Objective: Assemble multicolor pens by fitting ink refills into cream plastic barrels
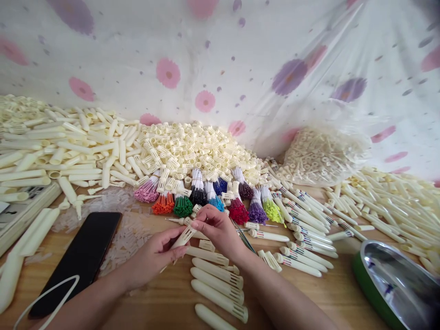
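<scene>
My left hand [149, 256] holds a cream slotted pen barrel [184, 236] between thumb and fingers, tilted up to the right. At its upper end, the thumb and fingertips of my right hand [220, 233] pinch together; whatever small part they grip there is mostly hidden. Below my hands lies a row of cream pen barrels [216, 284] with slotted ends pointing right. Just beyond are bundles of thin pieces with coloured ends, among them orange [162, 204], green [183, 206], red [238, 210] and purple [257, 211].
Slotted cream caps [195, 149] are heaped at the back, with plain barrels [68, 142] to the left. Multicolour pens [302, 256] lie at right, near a green-sided metal-lined tray [374, 293]. A black phone [80, 256], a white cable [68, 293] and a bag of small parts [323, 153] are also there.
</scene>
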`<state>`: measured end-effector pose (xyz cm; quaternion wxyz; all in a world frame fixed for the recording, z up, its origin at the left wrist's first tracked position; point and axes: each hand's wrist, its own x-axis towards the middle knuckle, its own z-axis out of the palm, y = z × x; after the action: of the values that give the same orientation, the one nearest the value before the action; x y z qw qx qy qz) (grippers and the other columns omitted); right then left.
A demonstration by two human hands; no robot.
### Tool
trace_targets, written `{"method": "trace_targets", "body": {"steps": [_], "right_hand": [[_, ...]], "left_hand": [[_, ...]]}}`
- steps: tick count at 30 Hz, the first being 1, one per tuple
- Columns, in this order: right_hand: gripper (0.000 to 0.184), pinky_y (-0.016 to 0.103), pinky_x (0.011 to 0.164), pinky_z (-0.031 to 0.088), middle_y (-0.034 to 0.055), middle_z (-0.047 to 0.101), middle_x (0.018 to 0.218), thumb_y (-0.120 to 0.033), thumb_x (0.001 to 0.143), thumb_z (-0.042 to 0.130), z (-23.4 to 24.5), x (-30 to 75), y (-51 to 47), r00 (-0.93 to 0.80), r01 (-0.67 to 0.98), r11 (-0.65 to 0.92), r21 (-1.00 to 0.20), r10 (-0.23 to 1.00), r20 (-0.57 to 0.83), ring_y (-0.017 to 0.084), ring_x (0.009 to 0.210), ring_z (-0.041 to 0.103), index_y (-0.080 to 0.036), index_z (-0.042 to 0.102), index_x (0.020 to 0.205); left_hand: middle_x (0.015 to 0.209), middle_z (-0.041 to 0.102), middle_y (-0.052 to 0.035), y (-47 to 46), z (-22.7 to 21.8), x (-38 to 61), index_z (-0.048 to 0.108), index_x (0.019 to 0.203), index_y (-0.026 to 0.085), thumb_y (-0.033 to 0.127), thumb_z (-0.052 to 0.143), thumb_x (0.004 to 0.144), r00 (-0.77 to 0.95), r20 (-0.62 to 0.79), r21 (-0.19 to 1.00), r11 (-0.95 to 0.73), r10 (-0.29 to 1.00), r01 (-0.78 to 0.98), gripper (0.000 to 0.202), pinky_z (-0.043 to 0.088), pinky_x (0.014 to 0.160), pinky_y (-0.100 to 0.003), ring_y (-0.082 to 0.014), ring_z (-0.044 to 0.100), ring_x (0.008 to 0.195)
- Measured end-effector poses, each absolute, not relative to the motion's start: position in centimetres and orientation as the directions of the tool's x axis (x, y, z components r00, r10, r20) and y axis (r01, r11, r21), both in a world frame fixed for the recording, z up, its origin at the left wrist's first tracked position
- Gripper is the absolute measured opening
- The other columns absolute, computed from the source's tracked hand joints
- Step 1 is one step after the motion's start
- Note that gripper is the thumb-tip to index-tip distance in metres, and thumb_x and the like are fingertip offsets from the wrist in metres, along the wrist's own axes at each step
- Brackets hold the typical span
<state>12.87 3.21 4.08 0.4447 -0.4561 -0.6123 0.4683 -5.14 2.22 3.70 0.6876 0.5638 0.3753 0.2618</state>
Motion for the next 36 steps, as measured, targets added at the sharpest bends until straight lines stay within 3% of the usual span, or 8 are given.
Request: {"method": "trace_targets", "body": {"steps": [9,16,20,26,36], "right_hand": [[0.011,0.024,0.072,0.044,0.0012,0.054,0.085,-0.026,0.08,0.061,6.6,15.3,3.6,-0.536,0.144,0.181,-0.973,0.841,0.077,0.01,0.079,0.053,-0.019,0.069,0.082],[0.011,0.022,0.068,0.044,0.0012,0.056,0.083,-0.019,0.077,0.065,6.5,16.4,4.3,-0.686,0.104,0.189,-0.976,0.724,0.067,0.009,0.076,0.052,-0.019,0.071,0.085],[0.01,0.021,0.066,0.044,0.0001,0.054,0.077,-0.018,0.076,0.065,6.1,16.8,4.7,-0.716,0.131,0.221,-0.966,0.696,0.062,0.009,0.073,0.051,-0.017,0.072,0.084],[0.009,0.022,0.064,0.043,0.0002,0.053,0.075,-0.017,0.077,0.063,5.9,16.3,4.7,-0.68,0.219,0.298,-0.929,0.73,0.074,0.01,0.071,0.051,-0.015,0.071,0.082],[0.008,0.024,0.067,0.044,0.0004,0.054,0.076,-0.023,0.076,0.065,6.3,16.0,4.3,-0.675,0.215,0.197,-0.957,0.738,0.0,0.011,0.076,0.052,-0.018,0.07,0.079]], "left_hand": [[0.103,0.068,-0.0042,2.4,4.1,-5.2,0.062,0.113,0.025,0.03,0.064,0.075,0.653,-0.243,0.955,0.295,0.717,0.031,0.039,0.043,0.089,-0.033,-0.0225,0.057,0.102],[0.108,0.067,-0.005,2.2,4.0,-5.2,0.064,0.111,0.023,0.027,0.065,0.074,0.718,-0.244,0.956,0.285,0.651,0.067,0.038,0.04,0.09,-0.034,-0.0242,0.055,0.104],[0.106,0.067,-0.0043,2.1,3.8,-5.1,0.063,0.112,0.023,0.028,0.064,0.074,0.728,-0.251,0.955,0.285,0.638,0.079,0.038,0.04,0.088,-0.031,-0.0225,0.054,0.102],[0.089,0.066,-0.0037,2.0,3.5,-5.0,0.06,0.117,0.022,0.033,0.063,0.074,0.695,-0.308,0.943,0.303,0.65,0.135,0.044,0.042,0.063,-0.023,-0.0155,0.053,0.075],[0.094,0.067,-0.0037,2.1,3.7,-4.9,0.068,0.103,0.021,0.024,0.063,0.072,0.674,-0.22,0.971,0.224,0.705,0.083,0.032,0.043,0.081,-0.03,-0.0226,0.057,0.092]]}}
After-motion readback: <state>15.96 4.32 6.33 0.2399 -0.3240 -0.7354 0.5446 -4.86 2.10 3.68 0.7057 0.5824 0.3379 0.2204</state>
